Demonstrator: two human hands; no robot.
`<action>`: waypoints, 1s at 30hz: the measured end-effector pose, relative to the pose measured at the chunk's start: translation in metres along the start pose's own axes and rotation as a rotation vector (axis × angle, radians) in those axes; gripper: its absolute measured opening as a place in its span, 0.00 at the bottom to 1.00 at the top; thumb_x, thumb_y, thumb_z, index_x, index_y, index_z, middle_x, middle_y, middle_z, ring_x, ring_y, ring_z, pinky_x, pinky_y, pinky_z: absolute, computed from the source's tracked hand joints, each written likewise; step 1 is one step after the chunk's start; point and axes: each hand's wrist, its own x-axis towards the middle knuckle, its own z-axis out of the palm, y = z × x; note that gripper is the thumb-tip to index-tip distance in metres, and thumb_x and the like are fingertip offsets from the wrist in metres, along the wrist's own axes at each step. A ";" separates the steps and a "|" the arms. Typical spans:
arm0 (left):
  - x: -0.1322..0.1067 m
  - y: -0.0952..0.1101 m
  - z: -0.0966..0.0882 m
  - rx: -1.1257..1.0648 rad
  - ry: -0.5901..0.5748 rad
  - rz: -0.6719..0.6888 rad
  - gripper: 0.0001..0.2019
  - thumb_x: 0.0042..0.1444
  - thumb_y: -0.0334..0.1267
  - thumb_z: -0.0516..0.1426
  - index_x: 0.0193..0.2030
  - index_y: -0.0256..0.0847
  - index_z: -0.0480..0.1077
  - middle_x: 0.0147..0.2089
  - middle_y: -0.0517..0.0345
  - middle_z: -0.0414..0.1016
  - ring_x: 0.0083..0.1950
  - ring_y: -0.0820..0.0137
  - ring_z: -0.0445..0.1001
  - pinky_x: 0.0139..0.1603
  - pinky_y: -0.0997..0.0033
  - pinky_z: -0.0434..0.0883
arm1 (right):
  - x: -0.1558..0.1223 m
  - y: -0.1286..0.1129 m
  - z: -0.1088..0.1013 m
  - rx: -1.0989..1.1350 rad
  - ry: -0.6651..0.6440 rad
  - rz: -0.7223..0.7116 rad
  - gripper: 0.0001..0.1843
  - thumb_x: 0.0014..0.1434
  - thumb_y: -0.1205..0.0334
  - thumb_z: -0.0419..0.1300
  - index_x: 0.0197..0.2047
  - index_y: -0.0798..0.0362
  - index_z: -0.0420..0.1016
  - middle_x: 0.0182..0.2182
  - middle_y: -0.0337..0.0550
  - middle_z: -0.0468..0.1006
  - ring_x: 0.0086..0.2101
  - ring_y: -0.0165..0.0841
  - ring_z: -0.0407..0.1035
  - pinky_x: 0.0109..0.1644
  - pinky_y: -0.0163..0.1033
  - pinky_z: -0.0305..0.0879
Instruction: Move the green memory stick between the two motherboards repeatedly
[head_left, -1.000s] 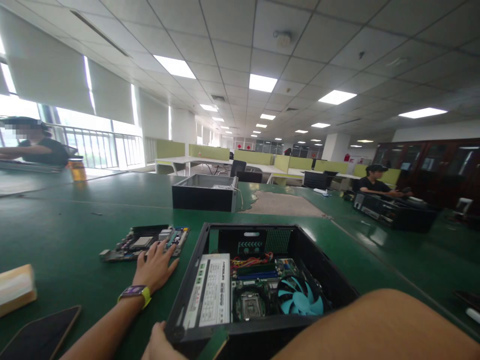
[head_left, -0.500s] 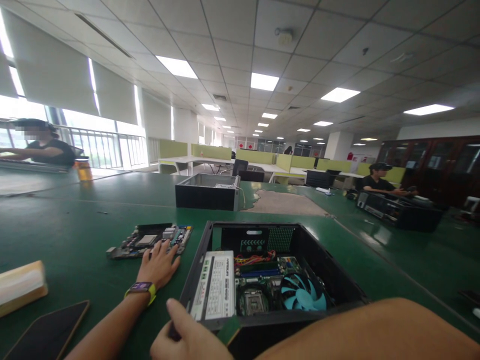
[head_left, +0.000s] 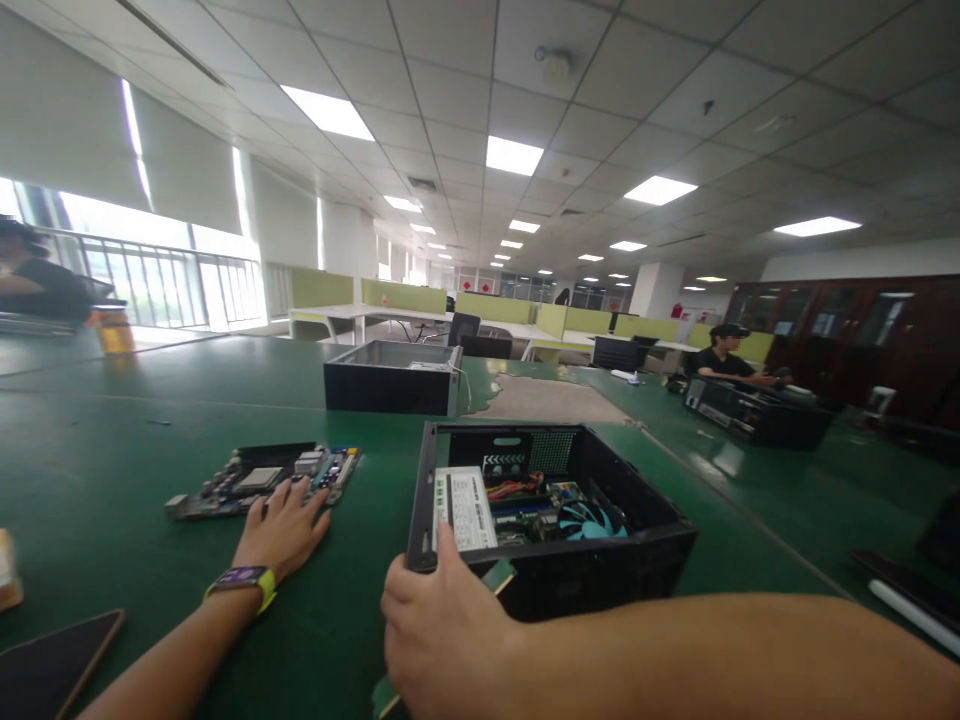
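Note:
An uncovered black computer case [head_left: 592, 575] rests on the table before me. Inside show a white-labelled power supply [head_left: 466, 505], coloured cables and a blue fan [head_left: 589, 520]. My right hand [head_left: 450, 620] grips the case's near left corner, thumb over the rim and fingers curled outside. A narrow green circuit-board strip [head_left: 499, 575], like a memory stick, runs beneath that hand and sticks out at both ends; how it is held is hidden. My left hand [head_left: 281, 530], wearing a yellow-banded watch, has its fingers spread over the near edge of a loose motherboard [head_left: 262, 480].
Farther back on the green table [head_left: 225, 400] is another open case [head_left: 390, 385], beside a bare patch [head_left: 551, 398] in the covering. A dark flat object [head_left: 60, 660] lies near left. At right, a person [head_left: 724, 355] sits behind a black case [head_left: 757, 415]; another person sits far left.
The computer case has slid away from me and turned a little, with my right hand on its corner. The view has swung slightly right. My left hand stays at the motherboard.

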 end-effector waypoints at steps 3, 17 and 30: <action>0.003 -0.005 0.005 -0.017 0.011 0.024 0.27 0.54 0.50 0.42 0.57 0.44 0.64 0.63 0.45 0.56 0.65 0.50 0.46 0.59 0.45 0.46 | 0.000 0.016 0.010 -0.014 -0.082 0.082 0.13 0.55 0.56 0.54 0.39 0.51 0.76 0.45 0.52 0.71 0.49 0.48 0.56 0.47 0.71 0.56; 0.007 -0.009 0.007 -0.069 -0.026 0.004 0.29 0.51 0.52 0.44 0.57 0.42 0.64 0.63 0.44 0.57 0.65 0.49 0.46 0.59 0.42 0.47 | -0.010 0.080 0.055 -0.036 -0.155 0.292 0.13 0.56 0.58 0.53 0.37 0.52 0.77 0.44 0.51 0.72 0.48 0.45 0.56 0.51 0.64 0.52; 0.005 -0.002 -0.001 -0.025 -0.024 -0.010 0.28 0.51 0.51 0.43 0.55 0.44 0.66 0.62 0.46 0.59 0.65 0.50 0.47 0.58 0.44 0.48 | -0.036 0.117 0.072 -0.049 -0.207 0.425 0.13 0.56 0.56 0.54 0.35 0.54 0.76 0.40 0.51 0.73 0.45 0.42 0.57 0.52 0.58 0.50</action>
